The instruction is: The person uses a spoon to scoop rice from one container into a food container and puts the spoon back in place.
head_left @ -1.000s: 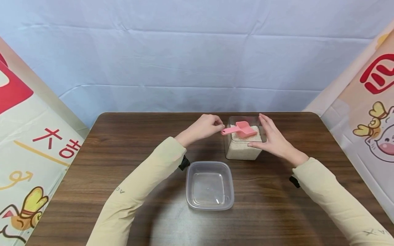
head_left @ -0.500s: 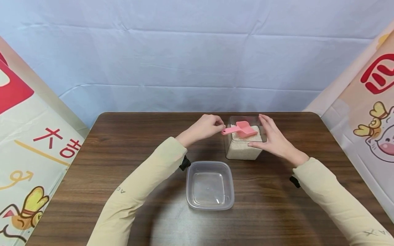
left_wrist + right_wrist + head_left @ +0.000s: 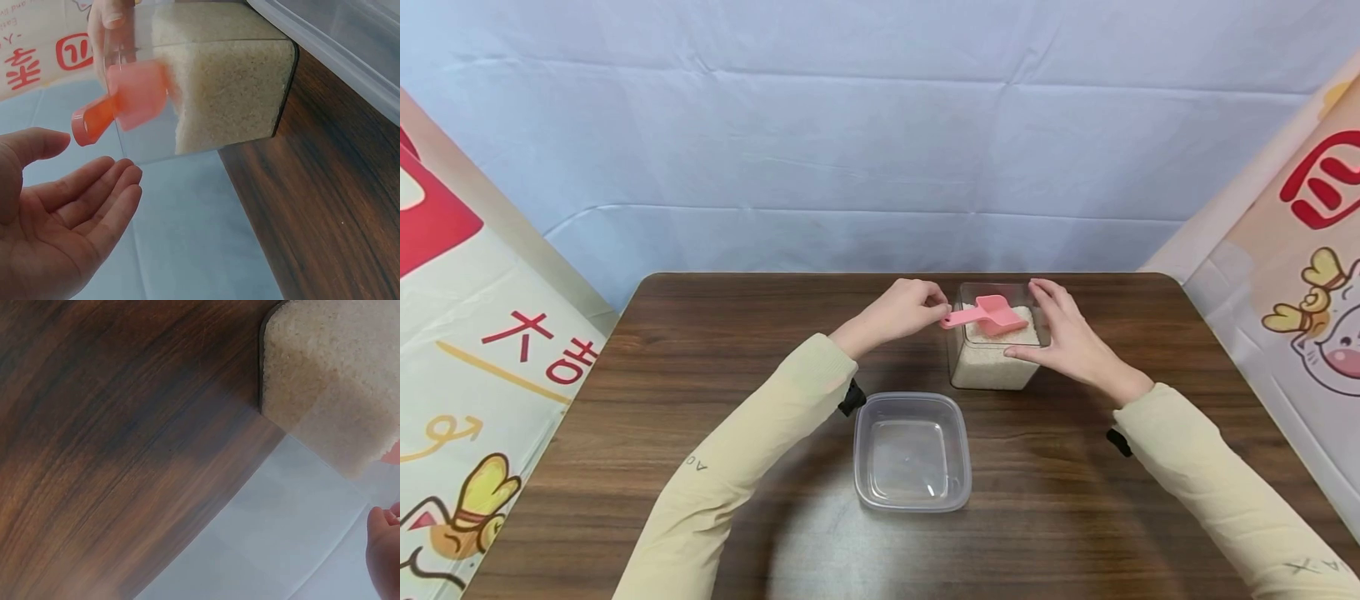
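Note:
A clear square container of rice (image 3: 992, 367) stands at the back right of the table, also seen in both wrist views. On the rice lies a pink scoop (image 3: 997, 315), its handle sticking out over the left rim. My left hand (image 3: 904, 310) is at the handle's end; the left wrist view shows its fingers (image 3: 94, 194) loosely bent, with a gap between them and the handle. My right hand (image 3: 1075, 346) holds the container at the right side, thumb along the front wall and fingers at the far rim. Only part of that hand shows in the right wrist view.
A clear, shallow plastic box (image 3: 912, 450) without a lid stands in front of the rice container, near the middle of the brown wooden table (image 3: 760, 333). A pale cloth (image 3: 850, 167) hangs behind the table's back edge, with printed sheets at both sides.

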Tool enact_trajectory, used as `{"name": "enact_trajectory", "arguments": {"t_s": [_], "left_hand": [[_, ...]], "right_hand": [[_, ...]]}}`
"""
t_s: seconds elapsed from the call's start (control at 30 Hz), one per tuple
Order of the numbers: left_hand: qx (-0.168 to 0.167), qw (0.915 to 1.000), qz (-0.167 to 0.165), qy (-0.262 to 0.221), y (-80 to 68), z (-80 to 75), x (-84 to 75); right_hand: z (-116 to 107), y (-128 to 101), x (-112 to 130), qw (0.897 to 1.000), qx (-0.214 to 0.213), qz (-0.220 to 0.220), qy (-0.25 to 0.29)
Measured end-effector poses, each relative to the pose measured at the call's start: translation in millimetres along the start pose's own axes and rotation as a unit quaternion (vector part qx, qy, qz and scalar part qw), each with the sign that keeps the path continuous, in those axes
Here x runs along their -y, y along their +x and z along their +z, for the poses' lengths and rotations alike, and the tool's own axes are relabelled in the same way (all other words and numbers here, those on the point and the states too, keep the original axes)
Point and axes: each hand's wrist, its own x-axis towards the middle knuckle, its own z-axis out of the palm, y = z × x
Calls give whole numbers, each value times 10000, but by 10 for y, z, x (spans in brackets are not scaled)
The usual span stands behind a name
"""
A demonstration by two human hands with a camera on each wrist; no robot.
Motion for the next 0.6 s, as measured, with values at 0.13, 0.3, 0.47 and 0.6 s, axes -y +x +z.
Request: {"name": "enact_trajectory", "arguments": {"t_s": [0.13, 0.3, 0.47, 0.6], "left_hand": [[-14, 10000, -10, 5, 1, 4, -3], [25, 10000, -18, 6, 19, 18, -15], [81, 10000, -31, -20, 25, 30, -31], [72, 10000, -12, -28, 34, 34, -38]], "right_hand": [[-5, -1, 5, 10000, 16, 35, -35], [-5, -3, 8, 10000, 33, 39, -58], [-7, -7, 13, 9998, 82, -7, -168], [-10, -10, 5, 9995, 58, -168, -252]]}}
